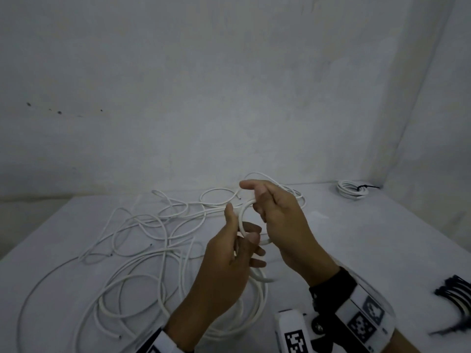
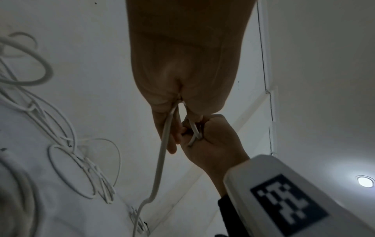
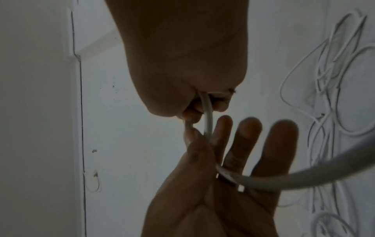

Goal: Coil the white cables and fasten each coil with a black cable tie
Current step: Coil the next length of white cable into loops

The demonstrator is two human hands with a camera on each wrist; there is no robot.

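So far one tied coil [image 1: 352, 189] is sitting at the table's far right corner. The left hand [image 1: 229, 261] is pinching a white cable [image 1: 241, 220], fingers loosely spread, while the right hand [image 1: 283, 220] is curling round its first loop. Loose cables [image 1: 142, 238] and spare black ties [image 1: 456, 294] are waiting, so most work is remaining.

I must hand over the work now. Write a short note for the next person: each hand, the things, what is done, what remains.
Left hand: pinches the thick white cable loop.
Right hand: grips the same loop's upper part.
Finished white coil fastened with a black tie: far right corner of the white table.
Loose thin white cables: tangled at left.
Spare black cable ties: right edge.
Left: finish this coil, tie it, then the others.
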